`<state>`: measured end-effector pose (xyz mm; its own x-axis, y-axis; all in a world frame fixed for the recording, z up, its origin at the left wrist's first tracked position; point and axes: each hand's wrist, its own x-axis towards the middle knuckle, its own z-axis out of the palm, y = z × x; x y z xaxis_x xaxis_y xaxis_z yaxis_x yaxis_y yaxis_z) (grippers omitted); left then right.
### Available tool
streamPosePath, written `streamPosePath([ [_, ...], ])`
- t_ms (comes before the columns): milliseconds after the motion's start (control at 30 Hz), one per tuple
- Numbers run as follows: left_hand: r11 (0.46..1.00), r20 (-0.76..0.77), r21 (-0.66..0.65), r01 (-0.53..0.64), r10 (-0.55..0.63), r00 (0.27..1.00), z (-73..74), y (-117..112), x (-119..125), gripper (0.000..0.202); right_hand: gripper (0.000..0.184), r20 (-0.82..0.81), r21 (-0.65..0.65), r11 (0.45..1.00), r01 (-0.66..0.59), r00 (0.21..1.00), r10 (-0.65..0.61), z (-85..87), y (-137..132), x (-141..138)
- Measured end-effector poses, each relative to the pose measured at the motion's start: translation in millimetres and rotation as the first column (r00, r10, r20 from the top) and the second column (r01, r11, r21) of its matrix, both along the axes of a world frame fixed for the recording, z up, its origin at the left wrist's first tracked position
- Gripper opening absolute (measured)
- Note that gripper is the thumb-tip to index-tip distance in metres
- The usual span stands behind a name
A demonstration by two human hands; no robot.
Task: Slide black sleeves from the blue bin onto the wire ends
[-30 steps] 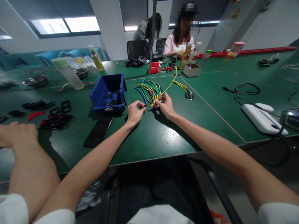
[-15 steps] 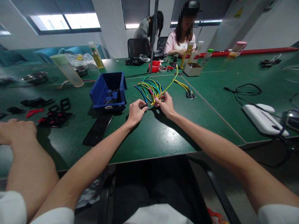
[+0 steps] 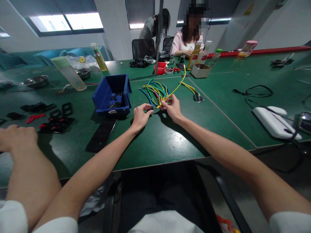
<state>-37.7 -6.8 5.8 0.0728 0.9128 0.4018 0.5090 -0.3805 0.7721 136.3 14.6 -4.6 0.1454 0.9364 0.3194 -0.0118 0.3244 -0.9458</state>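
A bundle of yellow, blue, green and red wires point(image 3: 156, 91) lies on the green table point(image 3: 155, 145). My left hand point(image 3: 141, 116) is closed in a pinch on a small black part point(image 3: 148, 111) at the near end of the bundle. Just to its right, my right hand point(image 3: 172, 107) pinches one yellow wire point(image 3: 177, 86) that rises away toward the back. The two hands almost touch. A blue bin point(image 3: 112, 94) holding small black parts stands just left of the hands.
A co-worker's forearm point(image 3: 26, 168) rests at the left edge by black and red parts point(image 3: 54, 123). A flat black strip point(image 3: 101, 135) lies near the bin. A white device point(image 3: 274, 121) with cables sits right. Two people sit at the far side among bottles, a cardboard box point(image 3: 200, 71).
Both hands have stayed at the near end of the wire bundle with only slight finger shifts. The view has drifted a little.
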Motion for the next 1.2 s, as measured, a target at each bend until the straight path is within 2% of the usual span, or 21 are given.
streamPosePath([
  [333,0.999,0.003,-0.045,-0.007,0.008,1.000,-0.6,-0.3,-0.2,0.010,0.041,-0.017,-0.015,1.000,-0.002,1.000,0.002,1.3,-1.8,-0.1],
  [567,1.000,-0.063,-0.014,-0.023,0.022,0.998,0.6,-0.2,-0.3,0.012,0.041,-0.045,-0.026,1.000,-0.001,0.999,0.000,-0.5,-2.3,-2.1],
  [1200,1.000,-0.052,0.013,-0.010,0.011,0.999,0.9,-0.5,0.2,0.011,0.042,-0.031,-0.014,1.000,0.004,0.999,-0.005,0.2,-3.1,-3.0],
])
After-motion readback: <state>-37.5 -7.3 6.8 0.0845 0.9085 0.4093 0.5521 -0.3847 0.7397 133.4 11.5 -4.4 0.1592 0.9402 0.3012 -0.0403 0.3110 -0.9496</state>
